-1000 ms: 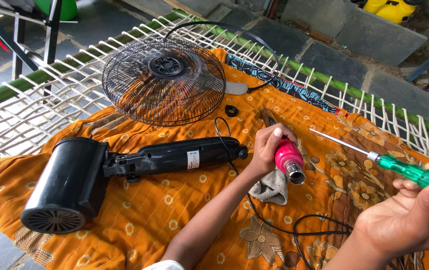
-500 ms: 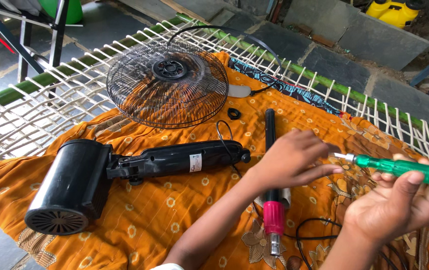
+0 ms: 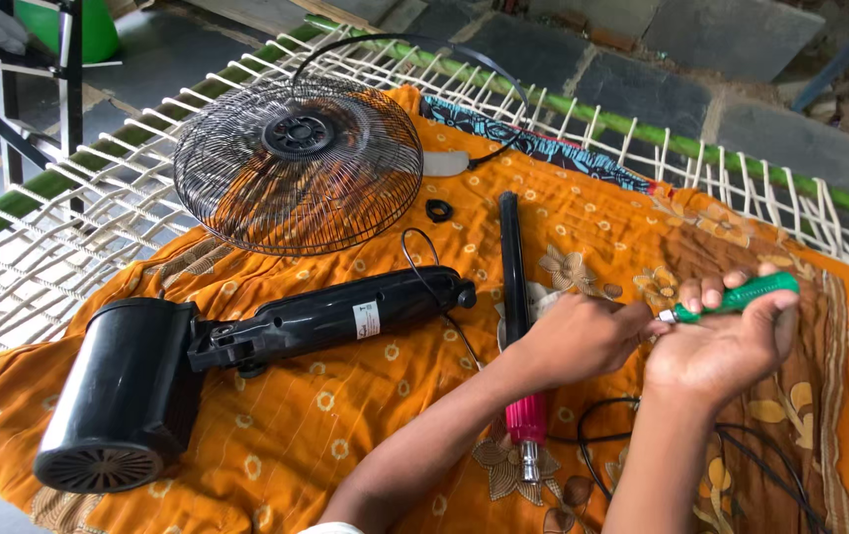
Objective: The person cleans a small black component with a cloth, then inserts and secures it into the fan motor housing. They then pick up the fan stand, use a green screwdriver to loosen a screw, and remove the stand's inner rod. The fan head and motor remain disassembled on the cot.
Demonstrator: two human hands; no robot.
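My right hand [image 3: 726, 346] grips the green handle of a screwdriver [image 3: 741, 295], palm up, above the orange patterned cloth [image 3: 345, 435]. My left hand [image 3: 573, 341] is closed over the screwdriver's metal shaft, which is hidden under its fingers. A pink-handled tool [image 3: 526, 420] lies on the cloth below my left forearm, its metal tip toward me. A black fan motor housing [image 3: 118, 396] with its long black neck [image 3: 345, 314] lies to the left.
A round wire fan grille [image 3: 296, 163] rests at the back left on a woven rope cot [image 3: 39, 257]. A black rod [image 3: 513, 262], a small black ring [image 3: 439, 210], a white plug [image 3: 444, 163] and black cable [image 3: 642, 435] lie on the cloth.
My left hand set the pink tool down on the cloth and moved right onto the screwdriver's shaft. My right hand brought the screwdriver in toward the left hand.
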